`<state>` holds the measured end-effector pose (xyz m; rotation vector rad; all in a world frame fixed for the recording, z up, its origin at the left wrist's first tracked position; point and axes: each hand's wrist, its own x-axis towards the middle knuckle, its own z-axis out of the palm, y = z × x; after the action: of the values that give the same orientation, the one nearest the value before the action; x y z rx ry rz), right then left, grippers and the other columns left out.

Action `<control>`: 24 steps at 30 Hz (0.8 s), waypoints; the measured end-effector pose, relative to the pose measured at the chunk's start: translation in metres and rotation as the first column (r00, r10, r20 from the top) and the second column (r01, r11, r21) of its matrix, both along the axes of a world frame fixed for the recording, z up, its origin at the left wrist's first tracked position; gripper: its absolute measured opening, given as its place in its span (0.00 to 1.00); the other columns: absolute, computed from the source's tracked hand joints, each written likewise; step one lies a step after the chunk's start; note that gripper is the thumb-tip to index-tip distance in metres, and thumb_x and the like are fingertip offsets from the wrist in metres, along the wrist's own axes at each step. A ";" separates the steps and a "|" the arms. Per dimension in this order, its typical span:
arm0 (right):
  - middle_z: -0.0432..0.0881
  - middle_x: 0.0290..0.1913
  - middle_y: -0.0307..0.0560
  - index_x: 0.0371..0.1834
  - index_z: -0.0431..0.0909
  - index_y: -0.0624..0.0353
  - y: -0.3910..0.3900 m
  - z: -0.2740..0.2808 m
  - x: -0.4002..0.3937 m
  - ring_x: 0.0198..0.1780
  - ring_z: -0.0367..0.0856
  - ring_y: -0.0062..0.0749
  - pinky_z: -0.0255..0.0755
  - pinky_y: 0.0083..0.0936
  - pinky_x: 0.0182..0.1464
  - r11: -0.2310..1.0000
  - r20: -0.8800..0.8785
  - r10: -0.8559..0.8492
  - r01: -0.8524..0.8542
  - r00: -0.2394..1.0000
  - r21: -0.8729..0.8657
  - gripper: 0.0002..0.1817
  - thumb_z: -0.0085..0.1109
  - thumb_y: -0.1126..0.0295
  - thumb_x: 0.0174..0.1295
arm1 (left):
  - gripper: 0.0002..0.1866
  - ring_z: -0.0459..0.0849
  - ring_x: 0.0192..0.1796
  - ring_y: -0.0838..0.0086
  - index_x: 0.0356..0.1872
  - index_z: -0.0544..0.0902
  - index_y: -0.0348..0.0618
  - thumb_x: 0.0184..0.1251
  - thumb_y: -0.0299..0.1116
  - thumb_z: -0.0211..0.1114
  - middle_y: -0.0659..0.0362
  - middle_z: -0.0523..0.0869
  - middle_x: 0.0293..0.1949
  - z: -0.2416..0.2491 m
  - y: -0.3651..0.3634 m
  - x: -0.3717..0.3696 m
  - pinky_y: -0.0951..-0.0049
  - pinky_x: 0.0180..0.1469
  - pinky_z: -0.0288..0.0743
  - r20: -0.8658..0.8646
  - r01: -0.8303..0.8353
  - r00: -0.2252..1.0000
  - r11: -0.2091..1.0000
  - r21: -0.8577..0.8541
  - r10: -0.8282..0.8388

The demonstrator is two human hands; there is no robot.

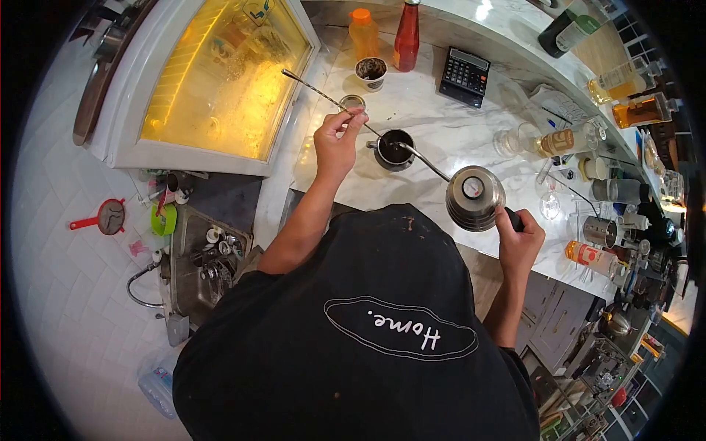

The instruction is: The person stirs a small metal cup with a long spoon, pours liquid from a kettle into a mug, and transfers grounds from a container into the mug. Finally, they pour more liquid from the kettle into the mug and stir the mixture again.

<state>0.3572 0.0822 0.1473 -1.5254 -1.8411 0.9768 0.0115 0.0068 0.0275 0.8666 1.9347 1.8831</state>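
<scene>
A dark mug (pixel 380 157) with dark contents stands on the marble counter. My left hand (pixel 337 148) pinches a long bar spoon (pixel 318 90) with a twisted stem; its lower end reaches into the mug. The fingers of my right hand (pixel 521 241) are wrapped round the black handle of a steel gooseneck kettle (pixel 471 209). A round dial sits on the kettle's lid. The spout tip is at the mug's right rim, pointing into it; whether water is flowing, I cannot make out. Just beyond my left fingertips is a small round container (pixel 352 101).
Farther back are a paper cup (pixel 371 82) with dark contents, an orange bottle (pixel 363 37), a red sauce bottle (pixel 407 38) and a calculator (pixel 465 76). Glassware and bottles (pixel 592 259) crowd the right side. A lit glass-doored cabinet (pixel 278 167) and a sink (pixel 193 290) lie left.
</scene>
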 end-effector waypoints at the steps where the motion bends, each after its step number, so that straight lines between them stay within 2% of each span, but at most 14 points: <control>1: 0.72 0.17 0.34 0.22 0.79 0.69 0.001 0.000 0.000 0.23 0.64 0.16 0.58 0.23 0.25 1.000 -0.008 -0.010 0.010 1.000 -0.018 0.20 0.74 0.64 0.62 | 0.12 0.85 0.42 0.77 0.50 0.92 0.46 0.70 0.36 0.74 0.60 0.91 0.42 0.003 -0.001 0.001 0.74 0.46 0.74 -0.024 -0.001 1.000 1.000 -0.015 0.001; 5: 0.72 0.17 0.34 0.23 0.80 0.70 0.004 -0.004 0.001 0.23 0.65 0.16 0.59 0.23 0.26 1.000 0.027 0.017 -0.017 0.999 0.018 0.19 0.74 0.65 0.62 | 0.12 0.85 0.42 0.78 0.50 0.92 0.46 0.71 0.37 0.73 0.60 0.91 0.41 0.012 -0.006 0.003 0.72 0.46 0.73 -0.161 -0.050 0.986 0.995 -0.089 0.035; 8: 0.72 0.17 0.36 0.24 0.81 0.70 0.008 -0.008 0.003 0.24 0.65 0.17 0.59 0.24 0.26 0.999 0.030 0.024 -0.025 0.999 0.026 0.19 0.74 0.64 0.62 | 0.11 0.84 0.42 0.78 0.50 0.91 0.46 0.71 0.36 0.72 0.60 0.91 0.40 0.008 -0.009 0.001 0.71 0.47 0.74 -0.171 -0.076 0.984 0.992 -0.102 0.058; 11: 0.72 0.18 0.38 0.24 0.81 0.70 0.011 -0.010 0.006 0.24 0.66 0.18 0.60 0.24 0.27 0.998 0.053 0.040 -0.043 0.998 0.049 0.19 0.74 0.64 0.62 | 0.12 0.85 0.40 0.79 0.50 0.91 0.43 0.72 0.36 0.72 0.60 0.91 0.40 0.006 -0.012 0.000 0.73 0.46 0.75 -0.074 -0.094 0.993 0.991 -0.098 0.087; 14: 0.72 0.18 0.39 0.23 0.80 0.70 0.013 -0.010 0.008 0.24 0.66 0.18 0.60 0.24 0.27 0.998 0.064 0.038 -0.041 0.997 0.051 0.20 0.75 0.64 0.61 | 0.12 0.86 0.39 0.80 0.51 0.90 0.40 0.73 0.35 0.71 0.60 0.91 0.39 0.001 -0.013 -0.001 0.76 0.44 0.76 0.047 -0.098 0.994 0.995 -0.005 0.098; 20: 0.72 0.17 0.36 0.23 0.79 0.69 0.014 -0.012 0.010 0.24 0.65 0.17 0.59 0.24 0.26 0.999 0.032 0.021 -0.023 0.999 0.038 0.20 0.75 0.64 0.61 | 0.13 0.88 0.42 0.80 0.53 0.87 0.34 0.76 0.32 0.69 0.59 0.91 0.37 0.013 -0.011 0.004 0.78 0.47 0.78 0.156 -0.117 0.982 0.991 0.065 0.106; 24: 0.71 0.17 0.35 0.22 0.79 0.69 0.015 -0.013 0.009 0.24 0.64 0.16 0.59 0.23 0.26 0.998 0.028 0.031 -0.032 0.999 0.055 0.19 0.74 0.65 0.61 | 0.12 0.89 0.43 0.79 0.53 0.86 0.32 0.76 0.30 0.68 0.58 0.91 0.38 0.019 -0.011 0.005 0.78 0.49 0.78 0.155 -0.125 0.981 0.991 0.048 0.116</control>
<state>0.3665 0.0971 0.1343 -1.4877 -1.9002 0.9161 0.0164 -0.0040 0.0465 0.6128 1.8870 2.0198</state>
